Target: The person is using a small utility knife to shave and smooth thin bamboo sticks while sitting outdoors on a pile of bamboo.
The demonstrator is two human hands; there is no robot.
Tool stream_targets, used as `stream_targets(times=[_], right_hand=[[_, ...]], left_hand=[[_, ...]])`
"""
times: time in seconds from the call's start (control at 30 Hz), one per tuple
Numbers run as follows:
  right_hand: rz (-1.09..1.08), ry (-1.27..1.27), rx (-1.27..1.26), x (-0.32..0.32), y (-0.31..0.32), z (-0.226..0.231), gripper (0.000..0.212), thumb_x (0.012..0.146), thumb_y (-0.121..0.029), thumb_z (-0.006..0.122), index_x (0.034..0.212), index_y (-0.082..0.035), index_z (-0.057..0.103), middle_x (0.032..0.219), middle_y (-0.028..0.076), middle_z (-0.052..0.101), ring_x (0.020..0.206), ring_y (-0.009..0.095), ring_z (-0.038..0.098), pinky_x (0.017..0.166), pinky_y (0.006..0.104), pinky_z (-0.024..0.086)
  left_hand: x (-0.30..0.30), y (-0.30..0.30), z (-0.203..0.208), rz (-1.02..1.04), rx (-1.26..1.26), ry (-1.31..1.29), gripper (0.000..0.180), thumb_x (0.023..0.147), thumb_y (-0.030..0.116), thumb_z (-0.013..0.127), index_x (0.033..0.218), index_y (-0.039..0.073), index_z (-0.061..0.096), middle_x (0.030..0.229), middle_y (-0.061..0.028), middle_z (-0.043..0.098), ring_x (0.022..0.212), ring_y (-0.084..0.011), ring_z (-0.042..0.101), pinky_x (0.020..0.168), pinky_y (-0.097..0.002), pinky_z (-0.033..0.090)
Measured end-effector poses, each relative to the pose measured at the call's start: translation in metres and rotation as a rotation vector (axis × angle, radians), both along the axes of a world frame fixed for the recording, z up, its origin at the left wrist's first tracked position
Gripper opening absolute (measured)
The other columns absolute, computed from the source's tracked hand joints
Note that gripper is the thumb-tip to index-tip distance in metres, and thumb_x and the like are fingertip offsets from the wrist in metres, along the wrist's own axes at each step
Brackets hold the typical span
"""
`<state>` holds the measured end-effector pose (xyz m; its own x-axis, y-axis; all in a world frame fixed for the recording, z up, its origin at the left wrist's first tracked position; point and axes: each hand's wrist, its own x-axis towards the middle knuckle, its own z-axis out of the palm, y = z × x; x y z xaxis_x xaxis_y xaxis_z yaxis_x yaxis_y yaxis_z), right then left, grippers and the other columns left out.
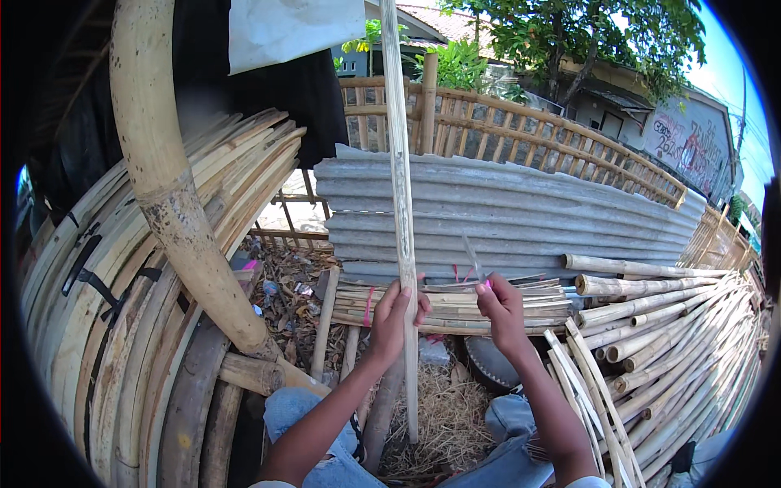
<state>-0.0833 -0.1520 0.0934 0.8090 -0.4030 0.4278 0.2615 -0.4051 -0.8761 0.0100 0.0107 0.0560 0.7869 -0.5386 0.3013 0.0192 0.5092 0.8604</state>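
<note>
A long pale bamboo slat (401,179) stands nearly upright before me, its top beyond the upper edge of the picture and its lower end above the shavings. Around its middle, my left hand (390,324) is closed with the fingers wrapped about it. To the right and apart from the slat, my right hand (503,315) is closed on a knife (472,257), the thin blade pointing up and slightly left. Most of the knife's handle is hidden in the fist; a bit of pink shows there. Behind both hands lies a bundle of bamboo strips (455,309) with pink ties.
Long split bamboo strips (122,325) are stacked at left, beside a thick bamboo post (154,130). Bamboo poles (651,285) pile up at right. Corrugated sheeting (504,211) and a bamboo fence (521,130) stand behind. Shavings (443,415) cover the ground between my knees.
</note>
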Motion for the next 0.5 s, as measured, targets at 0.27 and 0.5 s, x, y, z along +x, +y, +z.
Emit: stream_targets(times=[0.27, 0.5], right_hand=[[-0.012, 0.133, -0.545, -0.009, 0.007, -0.021, 0.035, 0.083, -0.031, 0.063, 0.067, -0.003, 0.051, 0.05, 0.013, 0.046, 0.044, 0.029, 0.047, 0.045, 0.0351, 0.034], [-0.082, 0.268, -0.705, 0.0, -0.008, -0.028, 0.041, 0.08, -0.04, 0.064, 0.062, -0.005, 0.052, 0.046, 0.01, 0.045, 0.041, 0.028, 0.047, 0.043, 0.0366, 0.036]], left_hand=[[-0.007, 0.004, -0.045, -0.082, -0.022, 0.135, 0.028, 0.098, 0.029, 0.038, 0.112, 0.005, 0.04, 0.076, -0.0111, 0.056, 0.051, -0.0103, 0.045, 0.047, -0.0226, 0.037], [-0.017, -0.01, -0.053, -0.199, 0.065, 0.163, 0.023, 0.097, 0.023, 0.041, 0.109, 0.003, 0.043, 0.081, -0.0091, 0.056, 0.058, -0.0091, 0.044, 0.051, -0.0216, 0.036]])
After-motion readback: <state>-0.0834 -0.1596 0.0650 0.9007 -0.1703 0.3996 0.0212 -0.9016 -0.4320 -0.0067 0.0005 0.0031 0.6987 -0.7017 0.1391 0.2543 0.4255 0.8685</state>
